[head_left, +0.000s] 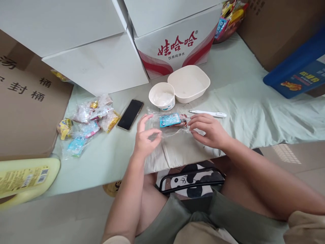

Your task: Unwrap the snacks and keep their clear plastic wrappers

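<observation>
A pale green cloth [236, 88] bears a white cardboard carton with red lettering [175, 44], standing behind the small round white paper bowl [155, 103]. Well left of the bowl is a heap of film-wrapped packets [91, 117]; just right, a rounded white tub [193, 96]. In front of the bowl, the left hand [146, 137] brings thumb and forefinger together and the right hand [209, 130] curls its fingers, both at the crinkled clear plastic bag [172, 132]; whether either pinches film, I cannot tell. The bag lies directly before the bowl. Left of the bowl rests a black phone [130, 114]; right, a slim white cutter [208, 113].
</observation>
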Demonstrator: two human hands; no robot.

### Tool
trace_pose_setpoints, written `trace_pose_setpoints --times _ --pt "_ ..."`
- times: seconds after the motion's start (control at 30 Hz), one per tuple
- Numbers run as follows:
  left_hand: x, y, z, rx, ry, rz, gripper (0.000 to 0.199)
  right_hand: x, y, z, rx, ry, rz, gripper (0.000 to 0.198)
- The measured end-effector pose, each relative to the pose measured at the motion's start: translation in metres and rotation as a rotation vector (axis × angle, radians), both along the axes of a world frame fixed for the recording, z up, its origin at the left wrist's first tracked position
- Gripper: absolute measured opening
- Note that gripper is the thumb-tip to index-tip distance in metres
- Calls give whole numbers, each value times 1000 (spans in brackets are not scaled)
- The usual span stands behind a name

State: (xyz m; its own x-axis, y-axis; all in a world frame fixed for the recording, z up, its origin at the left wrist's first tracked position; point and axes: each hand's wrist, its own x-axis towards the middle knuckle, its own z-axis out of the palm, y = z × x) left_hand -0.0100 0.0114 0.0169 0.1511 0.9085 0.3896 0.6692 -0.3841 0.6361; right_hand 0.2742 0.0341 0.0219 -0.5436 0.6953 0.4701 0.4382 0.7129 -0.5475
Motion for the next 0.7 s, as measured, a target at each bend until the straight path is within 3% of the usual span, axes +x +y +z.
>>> trace_pose_setpoints --times 0.07,0.13,0.2,0.23,0.27,0.33,0.4,0.43,0.5,0.57,0.63,0.7 --pt "-5 -7 9 -105 -74 -63 10 5 -4 7 -130 -18 155 17" --pt "-11 -13 15 -374 -154 -194 11 9 -6 11 -306 -118 284 25" --pt "-18 -15 17 -652 -254 -281 21 11 -6 11 -433 -252 322 36" --pt "-22 -15 16 -718 -312 -251 26 11 -6 10 -457 -309 287 39" --pt "-25 -13 13 -711 -360 -151 30 10 -5 9 -456 -349 214 40" --pt "-32 -6 6 -527 -363 196 31 5 -4 4 -401 -375 3 34" --pt "-37 2 -2 -343 -208 509 32 -3 -3 0 -308 -339 -176 31" --pt "-38 5 -6 -312 -108 591 33 -7 -3 -3 -262 -312 -220 33" --pt "-36 10 -12 -340 42 605 33 -15 -1 -6 -187 -263 -207 39" --pt "-29 13 -15 -364 75 525 25 -22 0 -9 -149 -232 -111 42" --pt "-19 13 -15 -373 -11 445 16 -26 0 -12 -133 -227 -29 42" --pt "-7 12 -11 -416 -253 386 17 -28 0 -15 -118 -228 -11 43"
